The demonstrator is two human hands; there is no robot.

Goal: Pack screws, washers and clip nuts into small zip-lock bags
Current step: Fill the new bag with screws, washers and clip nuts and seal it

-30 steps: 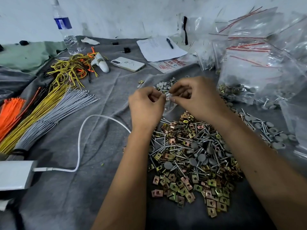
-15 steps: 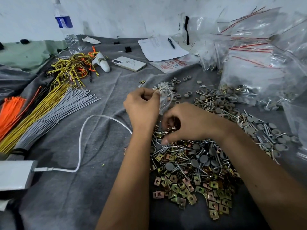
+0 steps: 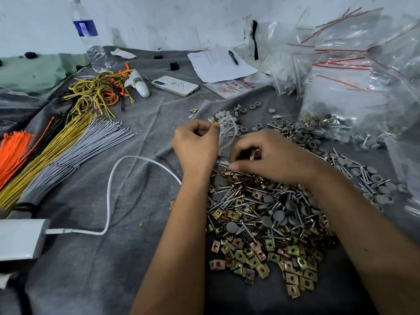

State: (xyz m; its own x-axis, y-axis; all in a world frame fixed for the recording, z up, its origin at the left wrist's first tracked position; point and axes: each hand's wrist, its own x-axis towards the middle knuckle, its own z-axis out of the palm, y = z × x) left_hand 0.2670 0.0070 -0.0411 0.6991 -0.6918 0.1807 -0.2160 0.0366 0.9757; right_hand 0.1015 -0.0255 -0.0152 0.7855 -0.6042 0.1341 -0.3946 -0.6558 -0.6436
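While left hand point(image 3: 196, 146) pinches bag point(image 3: 225, 130) | mouth faces right hand point(image 3: 270, 155)

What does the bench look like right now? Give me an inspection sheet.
Surface: grey cloth, creased.
Job's things: mixed pile of screws, washers and clip nuts; small zip-lock bag held up; filled bags at right.
Clutter: phone, water bottle, papers with pen, cable ties.
Grippers: left hand pinches the bag; right hand holds a clip nut.
Cables: white cable from charger.
Surroundings: white wall.
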